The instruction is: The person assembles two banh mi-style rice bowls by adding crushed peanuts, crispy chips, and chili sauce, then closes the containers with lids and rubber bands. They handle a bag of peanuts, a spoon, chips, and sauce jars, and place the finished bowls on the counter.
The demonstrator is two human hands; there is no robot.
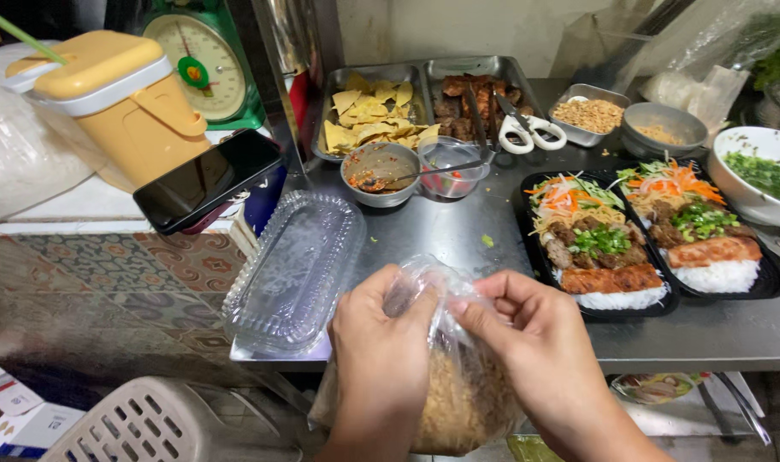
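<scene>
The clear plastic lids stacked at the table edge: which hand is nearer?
Left. The left hand grips the plastic bag just right of the clear lids; the right hand lies farther right, beyond the bag.

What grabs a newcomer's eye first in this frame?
Front and centre, the left hand and right hand grip the top of a clear plastic bag of brown crumbly food. To the right, two black meal trays hold rice, grilled meat and shredded vegetables on the steel counter. A stack of clear lids lies at the counter's left edge.
</scene>
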